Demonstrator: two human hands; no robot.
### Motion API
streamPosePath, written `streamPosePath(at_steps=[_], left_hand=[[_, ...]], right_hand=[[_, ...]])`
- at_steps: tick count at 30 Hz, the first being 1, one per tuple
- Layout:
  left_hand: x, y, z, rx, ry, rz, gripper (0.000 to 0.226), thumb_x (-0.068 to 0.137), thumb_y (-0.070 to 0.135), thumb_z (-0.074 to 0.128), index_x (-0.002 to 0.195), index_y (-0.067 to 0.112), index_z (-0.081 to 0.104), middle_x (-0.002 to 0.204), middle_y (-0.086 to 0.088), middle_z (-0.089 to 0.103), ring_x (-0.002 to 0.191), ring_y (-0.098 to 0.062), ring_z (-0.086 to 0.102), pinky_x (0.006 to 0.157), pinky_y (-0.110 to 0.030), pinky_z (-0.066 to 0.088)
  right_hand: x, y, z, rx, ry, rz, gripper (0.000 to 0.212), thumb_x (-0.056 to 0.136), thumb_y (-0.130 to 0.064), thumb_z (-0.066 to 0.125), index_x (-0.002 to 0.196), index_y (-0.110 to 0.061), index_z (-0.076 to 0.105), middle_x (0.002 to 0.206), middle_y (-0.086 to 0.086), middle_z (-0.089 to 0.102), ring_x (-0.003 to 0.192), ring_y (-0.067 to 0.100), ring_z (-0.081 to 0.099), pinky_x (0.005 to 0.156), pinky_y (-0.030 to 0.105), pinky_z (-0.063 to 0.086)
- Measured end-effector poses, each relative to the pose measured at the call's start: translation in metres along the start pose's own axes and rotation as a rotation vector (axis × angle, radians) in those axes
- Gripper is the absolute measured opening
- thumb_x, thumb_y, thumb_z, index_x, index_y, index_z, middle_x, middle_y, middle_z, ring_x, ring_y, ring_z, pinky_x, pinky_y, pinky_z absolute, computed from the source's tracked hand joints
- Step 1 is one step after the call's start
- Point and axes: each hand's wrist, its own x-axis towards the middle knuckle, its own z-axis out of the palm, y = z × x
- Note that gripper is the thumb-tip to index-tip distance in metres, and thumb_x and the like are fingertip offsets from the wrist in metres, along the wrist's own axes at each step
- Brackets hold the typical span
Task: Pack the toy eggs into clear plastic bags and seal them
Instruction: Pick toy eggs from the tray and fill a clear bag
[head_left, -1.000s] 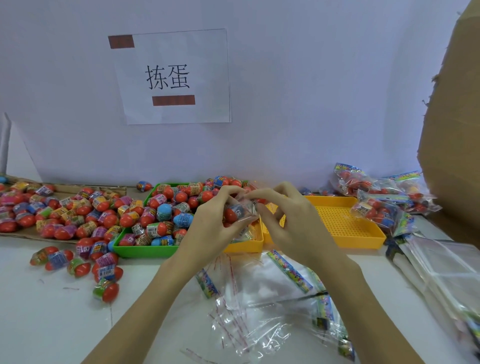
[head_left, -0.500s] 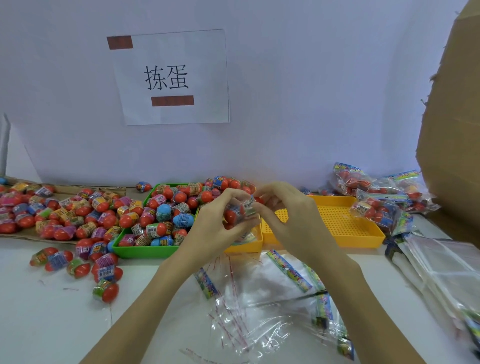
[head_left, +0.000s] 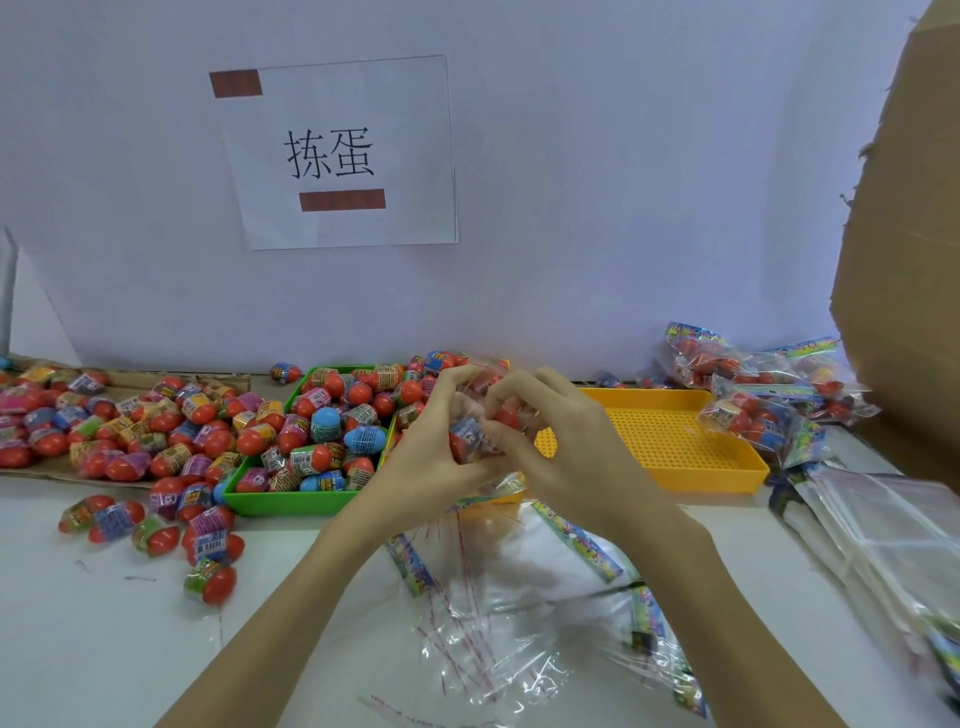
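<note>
While both hands close tighter than a second ago, the left hand (head_left: 431, 447) and right hand (head_left: 561, 441) pinch the clear bag (head_left: 485, 415) of toy eggs above the table (head_left: 104, 623); sealing appears underway.

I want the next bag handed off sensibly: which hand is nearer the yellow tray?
Right. The right hand overlaps the yellow tray at its left edge; the left hand is farther left, in front of the green tray.

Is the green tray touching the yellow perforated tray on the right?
Apart. In the head view, the green tray and the yellow perforated tray sit well separated, with both hands and another yellow tray's edge between them.
</note>
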Motion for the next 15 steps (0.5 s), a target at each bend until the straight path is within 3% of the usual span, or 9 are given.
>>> streamPosePath(at_steps=[3, 5, 9, 12, 15], left_hand=[[-0.001, 0.004, -0.002, -0.059, 0.028, -0.035, 0.064, 0.086, 0.020, 0.089, 0.138, 0.032, 0.054, 0.120, -0.003, 0.066, 0.111, -0.020, 0.071, 0.086, -0.037, 0.065], [-0.002, 0.008, -0.003, -0.098, 0.025, -0.049, 0.052, 0.089, 0.025, 0.088, 0.132, 0.033, 0.062, 0.119, 0.004, 0.069, 0.106, -0.019, 0.074, 0.081, -0.039, 0.066], [0.000, 0.010, -0.001, -0.065, 0.015, -0.032, 0.027, 0.098, 0.035, 0.075, 0.124, 0.039, 0.071, 0.123, 0.014, 0.072, 0.116, -0.013, 0.069, 0.098, -0.044, 0.059], [0.000, 0.012, -0.001, -0.112, 0.048, -0.049, 0.021, 0.100, 0.036, 0.071, 0.121, 0.035, 0.074, 0.125, 0.011, 0.073, 0.114, -0.016, 0.071, 0.096, -0.042, 0.060], [0.000, 0.015, -0.002, -0.245, 0.095, -0.103, 0.021, 0.099, 0.037, 0.070, 0.119, 0.031, 0.076, 0.123, 0.006, 0.075, 0.106, -0.021, 0.076, 0.088, -0.035, 0.063]], right_hand=[[0.001, -0.001, 0.000, -0.036, 0.082, -0.009, 0.005, 0.099, -0.019, 0.072, 0.103, -0.020, 0.070, 0.102, -0.007, 0.057, 0.082, 0.007, 0.057, 0.075, 0.014, 0.047], [0.002, -0.001, 0.001, -0.069, 0.153, -0.032, 0.003, 0.097, -0.015, 0.074, 0.097, -0.012, 0.074, 0.101, -0.003, 0.062, 0.079, 0.002, 0.054, 0.074, 0.012, 0.042], [0.002, 0.002, -0.002, -0.073, 0.232, -0.036, 0.008, 0.095, -0.013, 0.077, 0.091, -0.007, 0.079, 0.097, 0.000, 0.068, 0.083, 0.006, 0.058, 0.074, 0.013, 0.042], [0.003, 0.000, -0.004, 0.011, 0.296, -0.027, 0.007, 0.097, -0.017, 0.075, 0.099, -0.012, 0.080, 0.097, -0.005, 0.068, 0.079, 0.007, 0.061, 0.067, 0.015, 0.044], [0.005, -0.002, -0.008, 0.104, 0.384, 0.006, 0.016, 0.100, -0.025, 0.072, 0.115, -0.020, 0.076, 0.109, -0.007, 0.063, 0.080, 0.016, 0.063, 0.065, 0.024, 0.050]])
